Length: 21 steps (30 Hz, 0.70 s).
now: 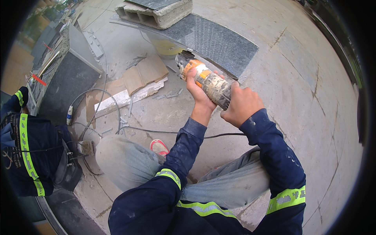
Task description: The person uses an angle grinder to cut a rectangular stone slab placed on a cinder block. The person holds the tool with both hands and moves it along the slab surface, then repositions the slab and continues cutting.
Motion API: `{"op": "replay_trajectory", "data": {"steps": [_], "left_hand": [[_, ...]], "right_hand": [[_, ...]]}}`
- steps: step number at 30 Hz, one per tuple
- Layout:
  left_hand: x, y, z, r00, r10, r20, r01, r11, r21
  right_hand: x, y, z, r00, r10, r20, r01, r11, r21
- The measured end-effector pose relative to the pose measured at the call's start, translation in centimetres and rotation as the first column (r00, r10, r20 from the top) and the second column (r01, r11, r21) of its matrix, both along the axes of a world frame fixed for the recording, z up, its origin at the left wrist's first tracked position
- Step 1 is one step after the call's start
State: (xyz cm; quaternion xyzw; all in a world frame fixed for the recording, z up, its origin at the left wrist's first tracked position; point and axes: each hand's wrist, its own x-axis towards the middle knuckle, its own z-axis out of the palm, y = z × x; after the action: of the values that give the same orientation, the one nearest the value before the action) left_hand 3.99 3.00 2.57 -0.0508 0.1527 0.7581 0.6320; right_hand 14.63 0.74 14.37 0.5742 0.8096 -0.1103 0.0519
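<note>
A dusty orange and white angle grinder (214, 85) is held in both hands at the edge of a dark grey stone slab (219, 41). My left hand (203, 96) wraps round the grinder's body from below, close to its orange front. My right hand (246, 102) is closed on the rear end, thumb along the casing. The grinder's head points up and left, beside the slab's near edge; whether it touches the stone I cannot tell. No disc can be made out clearly.
A hollow concrete block (164, 15) lies on the slab, with a yellowish bucket (166, 46) beneath. Cardboard (145, 72) and stone offcuts litter the floor. A black cable (156, 131) runs across it. At left, a co-worker (29, 152) is beside another dark slab (72, 82).
</note>
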Motion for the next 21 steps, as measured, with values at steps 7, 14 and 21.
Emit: {"op": "replay_trajectory", "data": {"steps": [7,14,21], "left_hand": [[-0.5,0.8,-1.3,0.999,-0.032,0.037,0.031,1.0,0.001],[-0.5,1.1,-1.7,0.999,0.011,-0.045,-0.011,1.0,0.0],[-0.8,1.5,-2.2,0.999,0.013,-0.04,-0.013,1.0,-0.01]], "right_hand": [[0.0,0.5,-1.2,1.0,0.002,-0.026,-0.002,1.0,0.009],[-0.1,1.0,-2.2,0.999,0.009,-0.036,-0.009,1.0,0.015],[-0.4,1.4,-2.9,1.0,0.01,-0.03,-0.009,1.0,0.026]]}}
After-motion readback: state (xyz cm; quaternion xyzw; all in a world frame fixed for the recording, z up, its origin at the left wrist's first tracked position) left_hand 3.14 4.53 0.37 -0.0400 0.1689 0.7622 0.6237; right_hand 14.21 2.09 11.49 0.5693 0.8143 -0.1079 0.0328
